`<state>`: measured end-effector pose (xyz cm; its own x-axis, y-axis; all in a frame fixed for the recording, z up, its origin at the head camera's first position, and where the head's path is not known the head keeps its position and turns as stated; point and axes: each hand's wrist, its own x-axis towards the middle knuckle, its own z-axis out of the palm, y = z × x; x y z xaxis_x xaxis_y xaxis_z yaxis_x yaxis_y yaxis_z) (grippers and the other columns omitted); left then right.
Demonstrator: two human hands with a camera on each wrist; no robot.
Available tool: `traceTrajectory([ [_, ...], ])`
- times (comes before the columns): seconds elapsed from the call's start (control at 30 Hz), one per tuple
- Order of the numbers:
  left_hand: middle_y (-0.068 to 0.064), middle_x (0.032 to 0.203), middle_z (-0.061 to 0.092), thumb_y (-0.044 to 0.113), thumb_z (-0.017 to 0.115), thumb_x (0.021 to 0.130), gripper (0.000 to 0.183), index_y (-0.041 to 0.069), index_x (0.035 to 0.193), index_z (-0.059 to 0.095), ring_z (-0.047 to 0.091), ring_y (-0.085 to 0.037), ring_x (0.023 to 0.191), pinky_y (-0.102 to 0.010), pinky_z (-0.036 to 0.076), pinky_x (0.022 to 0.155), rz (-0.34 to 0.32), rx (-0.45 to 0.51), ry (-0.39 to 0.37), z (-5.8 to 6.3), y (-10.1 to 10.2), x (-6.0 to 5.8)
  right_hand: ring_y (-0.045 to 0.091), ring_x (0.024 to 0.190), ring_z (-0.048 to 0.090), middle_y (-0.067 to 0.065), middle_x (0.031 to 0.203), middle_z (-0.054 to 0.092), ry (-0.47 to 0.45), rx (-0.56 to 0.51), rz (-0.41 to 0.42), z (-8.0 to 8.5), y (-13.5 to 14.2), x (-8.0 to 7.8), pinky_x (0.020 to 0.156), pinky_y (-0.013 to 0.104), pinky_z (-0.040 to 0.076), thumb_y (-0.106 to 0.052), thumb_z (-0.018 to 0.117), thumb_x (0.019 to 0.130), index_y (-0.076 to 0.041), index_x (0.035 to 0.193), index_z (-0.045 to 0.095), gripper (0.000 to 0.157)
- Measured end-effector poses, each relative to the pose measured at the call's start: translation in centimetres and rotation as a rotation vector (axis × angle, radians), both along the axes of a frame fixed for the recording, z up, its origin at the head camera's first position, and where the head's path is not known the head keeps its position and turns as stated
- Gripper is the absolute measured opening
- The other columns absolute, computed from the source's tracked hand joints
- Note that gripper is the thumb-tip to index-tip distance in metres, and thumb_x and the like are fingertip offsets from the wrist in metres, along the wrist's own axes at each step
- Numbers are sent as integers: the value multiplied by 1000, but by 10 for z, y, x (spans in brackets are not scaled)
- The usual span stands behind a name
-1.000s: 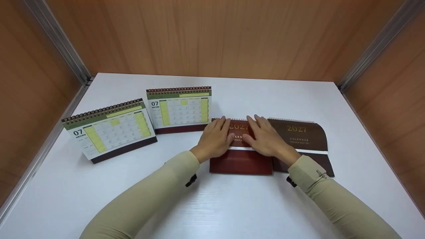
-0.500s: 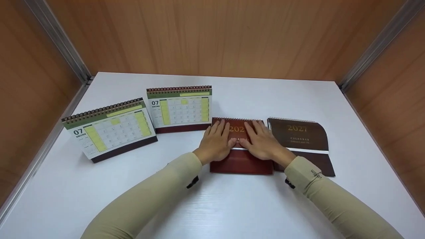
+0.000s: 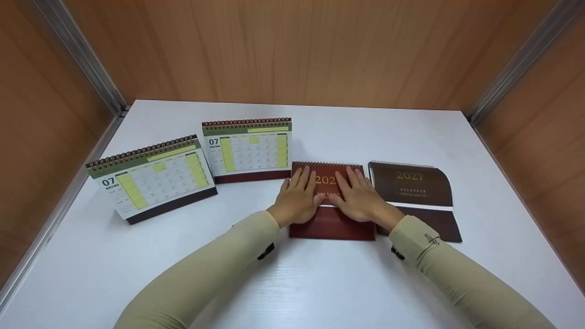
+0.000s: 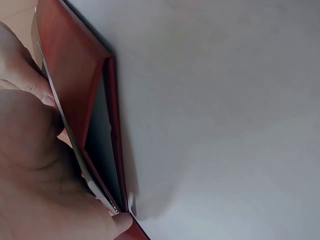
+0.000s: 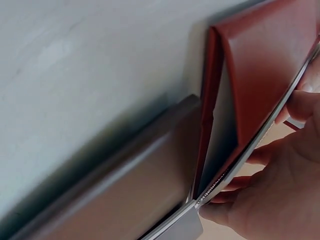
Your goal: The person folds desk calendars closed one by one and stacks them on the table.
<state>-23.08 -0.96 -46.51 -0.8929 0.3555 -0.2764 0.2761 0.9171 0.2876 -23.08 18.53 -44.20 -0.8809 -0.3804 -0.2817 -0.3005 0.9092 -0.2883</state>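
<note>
A red 2027 desk calendar (image 3: 332, 225) lies low on the table, its cover facing up and its folded base slightly raised. My left hand (image 3: 297, 198) rests on the left part of its cover with fingers straight. On the right part my right hand (image 3: 361, 196) presses in the same way, and the two thumbs meet near the middle. In the left wrist view the left hand (image 4: 45, 170) lies against the cover, above a gap in the red base (image 4: 75, 75). The right wrist view has the right hand (image 5: 280, 185) along the cover's edge.
A brown 2027 desk calendar (image 3: 418, 196) lies right beside the red one, its cover curved. Two desk calendars stand upright at the left, one with a dark base (image 3: 155, 178) and one with a red base (image 3: 249, 151). Wooden panels (image 3: 292, 50) enclose the white table (image 3: 283, 292).
Both hands have settled slightly lower and flatter on the red calendar's cover, and the thumbs have come together. The other calendars have stayed where they were.
</note>
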Motion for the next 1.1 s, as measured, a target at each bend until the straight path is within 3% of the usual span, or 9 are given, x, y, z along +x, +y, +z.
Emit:
traceTrajectory([
  [0.17,-10,179,-7,53,22,115,74,11,171,2,-8,-28,165,-54,5,132,8,9,3,4,0,4,52,160,-3,32,173,-1,3,16,10,0,0,0,129,65,5,-46,36,115,2,168,13,76],
  [0.47,-9,179,-11,53,23,115,74,11,171,-2,-12,-26,164,-54,2,132,17,-16,-18,1,1,4,52,160,-3,32,173,-3,16,45,12,-5,-4,1,129,64,6,-47,37,114,1,169,11,77],
  [0.8,-6,175,-24,56,16,113,75,14,169,-13,-22,-24,162,-55,-4,131,2,-66,-41,-16,4,-4,52,160,-6,32,173,-7,22,65,13,-8,-6,2,128,66,4,-46,37,115,1,169,8,78],
  [1.1,-4,174,-28,56,14,113,75,16,168,-17,-24,-23,161,-55,-5,131,6,-90,-41,-17,4,-4,51,160,-9,31,172,-11,4,72,9,-9,-7,1,129,65,2,-47,32,115,0,169,3,77],
])
